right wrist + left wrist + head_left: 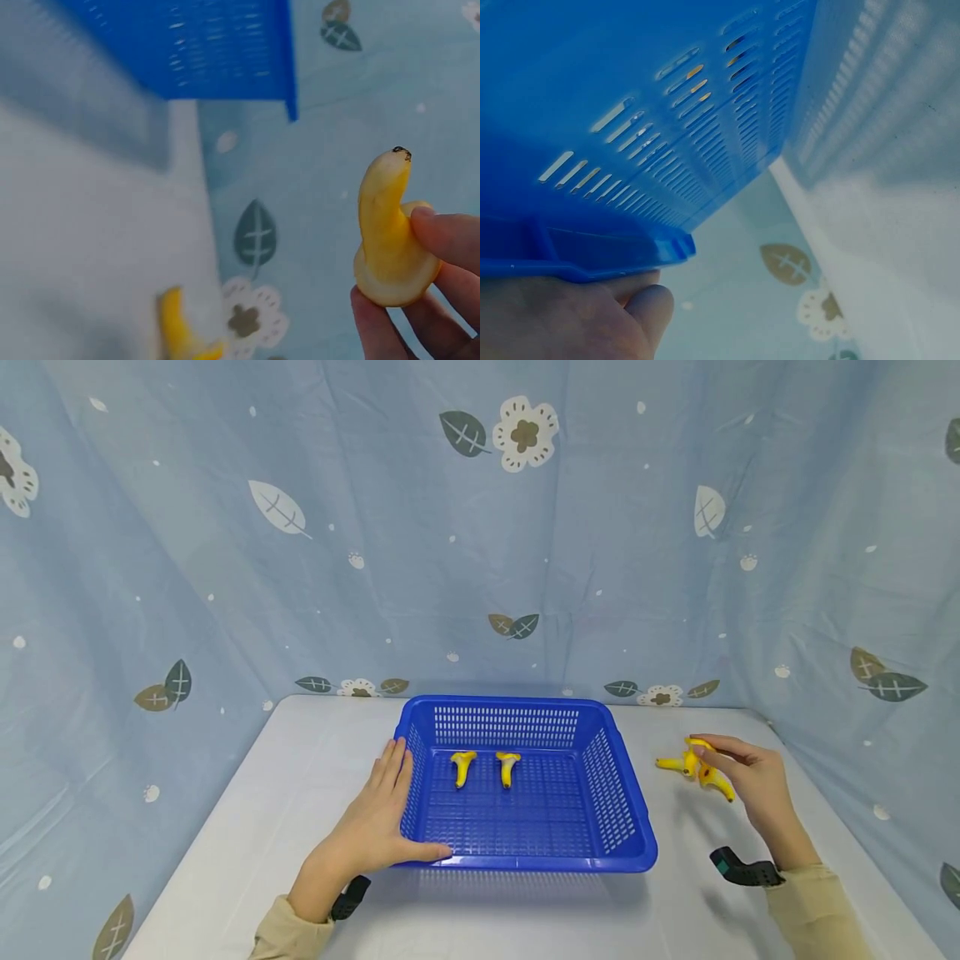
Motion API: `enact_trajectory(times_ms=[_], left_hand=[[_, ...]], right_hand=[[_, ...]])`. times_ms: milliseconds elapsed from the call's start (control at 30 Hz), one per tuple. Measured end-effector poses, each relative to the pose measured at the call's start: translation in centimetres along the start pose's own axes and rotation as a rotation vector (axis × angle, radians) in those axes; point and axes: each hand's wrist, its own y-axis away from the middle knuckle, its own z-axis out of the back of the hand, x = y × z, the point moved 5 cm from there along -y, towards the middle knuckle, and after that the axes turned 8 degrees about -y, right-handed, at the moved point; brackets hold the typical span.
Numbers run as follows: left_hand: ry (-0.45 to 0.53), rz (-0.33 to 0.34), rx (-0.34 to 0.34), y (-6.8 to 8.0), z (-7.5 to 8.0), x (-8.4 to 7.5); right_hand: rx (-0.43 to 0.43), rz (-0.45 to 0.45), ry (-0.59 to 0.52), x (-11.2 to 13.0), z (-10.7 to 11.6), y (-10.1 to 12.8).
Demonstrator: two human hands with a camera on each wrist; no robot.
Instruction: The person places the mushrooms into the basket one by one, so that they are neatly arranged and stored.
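**A:** Blue cloth backdrop (480, 527) printed with leaves and flowers hangs all round, and in front of it sits a white counter (247, 827) with a blue basket (525, 860) right at its middle.

**B:** And inside the basket, two small yellow bananas: the left banana (462, 767) and the right banana (508, 767), side by side near the basket's far wall, not touching.

**A:** Look at the left hand (375, 827). It lies flat against the basket's left wall, fingers (395, 768) straight along the rim, thumb stretched along the near edge. Nothing gripped, just resting on it.

**B:** The left wrist view confirms it, with the hand tucked under the basket's rim beside the slotted wall.

**A:** Over to the right of the basket, well apart from it: the right hand (757, 777) is raised off the counter, pinching a held banana (693, 758) between thumb and fingertips.

**B:** Clear as day in the right wrist view, fingertips (450, 240) closed round its fat end, tip pointing up.

**A:** More bananas (716, 781) lie on the counter just beneath that hand; how many, I can't tell.
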Motion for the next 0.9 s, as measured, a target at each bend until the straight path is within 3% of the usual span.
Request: enact_trajectory(times_ms=[533, 900], left_hand=[[-0.016, -0.003, 0.006, -0.1, -0.2, 0.2], [-0.024, -0.004, 0.008, -0.1, -0.3, 0.2]], right_hand=[[0.116, 0.018, -0.183, 6.1, -2.4, -2.3], [0.176, 0.065, -0.281, 10.5, -6.6, -4.1]])
